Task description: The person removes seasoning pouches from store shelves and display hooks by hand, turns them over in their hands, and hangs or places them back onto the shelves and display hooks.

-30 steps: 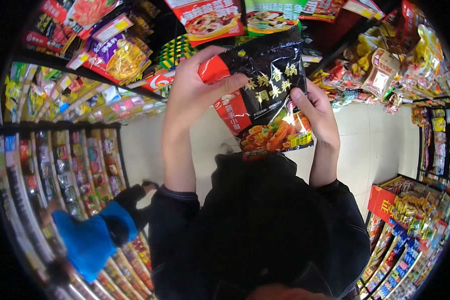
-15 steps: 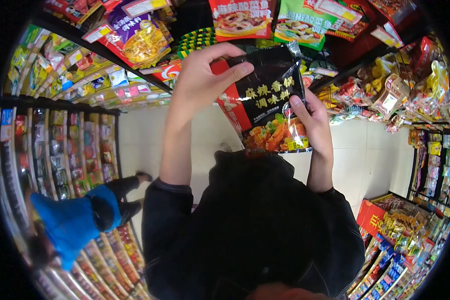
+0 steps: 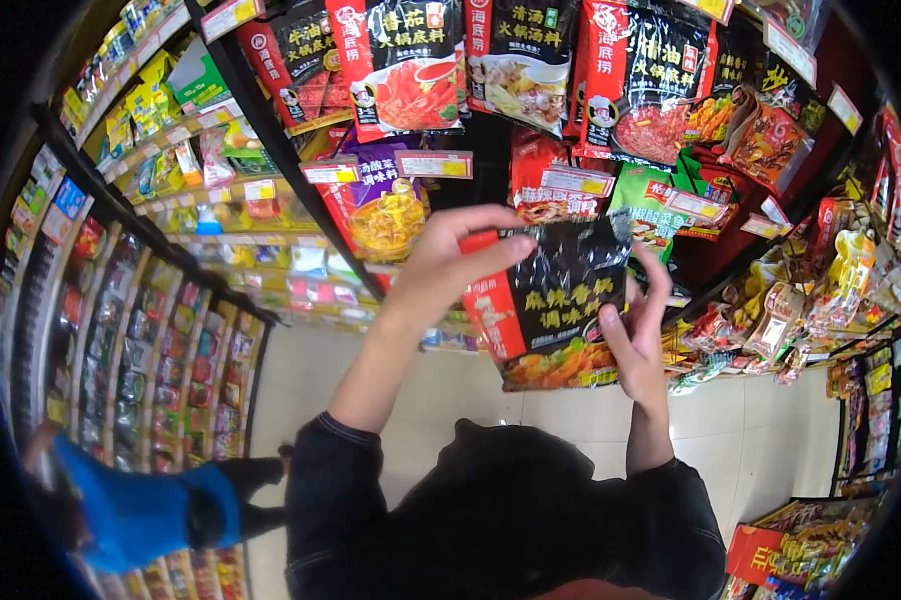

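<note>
A black and red seasoning packet [image 3: 560, 305] with gold lettering and a picture of food is held up in front of the shelves. My left hand [image 3: 460, 265] grips its upper left side, thumb on the front and fingers over the top edge. At the right edge is my right hand [image 3: 642, 335], its thumb against the packet's front and its fingers curved loosely around that side, partly hidden. Just behind the packet, a green packet [image 3: 650, 205] and a red packet [image 3: 540, 170] stand on the shelf. A purple packet [image 3: 385, 220] is near my left hand.
Hot pot base packets [image 3: 410, 70] line the shelf above, with price tags [image 3: 433, 164] along its edge. Bagged goods [image 3: 785, 310] hang at right. A person in blue [image 3: 150, 510] stands at lower left beside stocked shelves [image 3: 150, 340]. Pale floor tiles [image 3: 450, 390] lie below.
The view has tilted up, bringing the upper shelf's packets into sight. The packet and both hands appear lower. My right hand's fingers have loosened and show beside the packet's edge.
</note>
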`<state>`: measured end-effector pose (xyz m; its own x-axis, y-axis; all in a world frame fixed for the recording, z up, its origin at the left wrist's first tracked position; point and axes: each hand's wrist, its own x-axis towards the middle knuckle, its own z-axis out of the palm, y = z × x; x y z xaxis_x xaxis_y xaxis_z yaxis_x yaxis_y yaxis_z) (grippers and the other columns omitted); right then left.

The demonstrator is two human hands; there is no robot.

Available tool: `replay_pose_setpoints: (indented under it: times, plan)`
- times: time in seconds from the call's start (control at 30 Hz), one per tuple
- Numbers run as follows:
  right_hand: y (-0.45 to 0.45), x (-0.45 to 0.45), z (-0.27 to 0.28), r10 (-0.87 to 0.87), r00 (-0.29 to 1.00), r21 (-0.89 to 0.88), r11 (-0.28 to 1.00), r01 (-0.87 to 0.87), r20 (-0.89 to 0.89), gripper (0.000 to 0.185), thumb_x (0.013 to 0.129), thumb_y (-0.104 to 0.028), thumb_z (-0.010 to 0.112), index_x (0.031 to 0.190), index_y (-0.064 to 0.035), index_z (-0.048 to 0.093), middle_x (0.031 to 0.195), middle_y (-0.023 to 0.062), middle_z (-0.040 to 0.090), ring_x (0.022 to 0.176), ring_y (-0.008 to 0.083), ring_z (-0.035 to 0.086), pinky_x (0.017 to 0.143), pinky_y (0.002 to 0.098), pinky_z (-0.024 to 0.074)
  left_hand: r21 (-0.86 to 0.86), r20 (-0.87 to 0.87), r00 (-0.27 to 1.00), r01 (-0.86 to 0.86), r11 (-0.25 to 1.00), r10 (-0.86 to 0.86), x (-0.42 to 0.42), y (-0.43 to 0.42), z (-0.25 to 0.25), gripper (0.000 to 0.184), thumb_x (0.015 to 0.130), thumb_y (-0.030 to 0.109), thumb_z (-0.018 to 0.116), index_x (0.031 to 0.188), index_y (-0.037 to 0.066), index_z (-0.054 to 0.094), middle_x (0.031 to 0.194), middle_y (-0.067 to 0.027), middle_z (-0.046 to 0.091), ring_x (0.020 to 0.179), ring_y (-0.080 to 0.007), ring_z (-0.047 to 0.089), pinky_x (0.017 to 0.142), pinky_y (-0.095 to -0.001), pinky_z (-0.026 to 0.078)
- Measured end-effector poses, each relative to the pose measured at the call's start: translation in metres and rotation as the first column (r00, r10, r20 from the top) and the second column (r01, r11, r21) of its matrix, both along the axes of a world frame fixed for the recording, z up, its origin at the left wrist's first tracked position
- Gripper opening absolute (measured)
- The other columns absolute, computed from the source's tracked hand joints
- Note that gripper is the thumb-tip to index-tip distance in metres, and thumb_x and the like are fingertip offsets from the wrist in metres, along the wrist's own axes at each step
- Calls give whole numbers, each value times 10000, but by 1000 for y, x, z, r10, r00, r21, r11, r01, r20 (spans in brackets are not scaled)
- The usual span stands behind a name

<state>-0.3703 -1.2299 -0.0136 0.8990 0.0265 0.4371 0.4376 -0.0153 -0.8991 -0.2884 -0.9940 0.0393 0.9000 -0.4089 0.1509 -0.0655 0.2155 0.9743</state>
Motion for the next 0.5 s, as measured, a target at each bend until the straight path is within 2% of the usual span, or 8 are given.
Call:
replay_pose_setpoints:
  times: [0.1, 0.13, 0.2, 0.23, 0.33, 0.4, 0.43, 0.5]
  plan:
    - [6, 13, 9, -41, 978, -38, 998, 50, 203, 723, 996, -34, 581, 1568, -73, 141, 1476, 212, 441, 1232, 240, 554, 1012, 386, 483, 9, 155, 987, 43, 999, -44, 18, 7, 32, 199, 910, 94, 744, 1053, -33, 689, 1002, -62, 717, 934, -103, 677, 823, -235, 541]
    - [11, 22, 9, -154, 916, -101, 974, 205, 371, 650, 966, -56, 633, 1533, -64, 317, 1408, 202, 527, 1171, 263, 575, 999, 388, 471, 3, 177, 982, 64, 998, -64, 25, 8, 40, 204, 909, 98, 746, 1057, -32, 690, 1000, -57, 716, 931, -98, 676, 816, -232, 541]
    - [9, 26, 51, -53, 850, -473, 812, 343, 524, 538, 923, -89, 684, 1431, -48, 513, 1275, 195, 622, 1107, 289, 576, 982, 386, 456, 9, 172, 981, 91, 996, -91, 32, 9, 60, 229, 921, 127, 735, 1071, -40, 692, 1001, -50, 723, 934, -95, 677, 833, -238, 542]
    - [19, 30, 53, -134, 872, -372, 866, 334, 470, 455, 899, -113, 698, 1337, -30, 612, 1197, 177, 667, 1050, 309, 570, 976, 379, 442, 47, 203, 973, 104, 993, -112, 41, 10, 62, 242, 918, 135, 736, 1074, -44, 691, 1001, -53, 724, 941, -95, 677, 848, -240, 538]
    - [33, 38, 45, -206, 878, -333, 868, 367, 432, 386, 942, -113, 654, 1317, -26, 629, 1208, 156, 659, 990, 295, 581, 963, 368, 445, 188, 247, 958, 100, 977, -145, 68, 20, 50, 227, 914, 162, 742, 1059, -11, 718, 978, -38, 729, 921, -74, 667, 825, -228, 522]
    - [44, 39, 37, -205, 880, -351, 860, 371, 429, 368, 959, -91, 633, 1321, -33, 645, 1087, 133, 624, 968, 238, 575, 915, 324, 448, 201, 207, 966, 115, 973, -157, 73, 32, 38, 200, 906, 171, 758, 1025, 11, 734, 947, -20, 725, 885, -59, 653, 783, -220, 512]
    - [50, 40, 33, -198, 898, -367, 861, 351, 393, 370, 962, -85, 629, 1329, -35, 644, 1043, 119, 602, 948, 224, 565, 894, 311, 444, 286, 222, 970, 29, 958, -95, 71, 39, 33, 206, 894, 181, 779, 1001, 11, 737, 911, -2, 716, 858, -52, 641, 762, -219, 505]
    - [64, 47, 28, -185, 907, -376, 865, 333, 378, 381, 969, -73, 621, 1348, -40, 636, 974, 94, 564, 907, 203, 543, 856, 293, 439, 231, 322, 947, -84, 969, 5, 72, 56, 15, 235, 874, 201, 809, 978, 7, 725, 956, -7, 710, 907, -66, 637, 804, -243, 508]
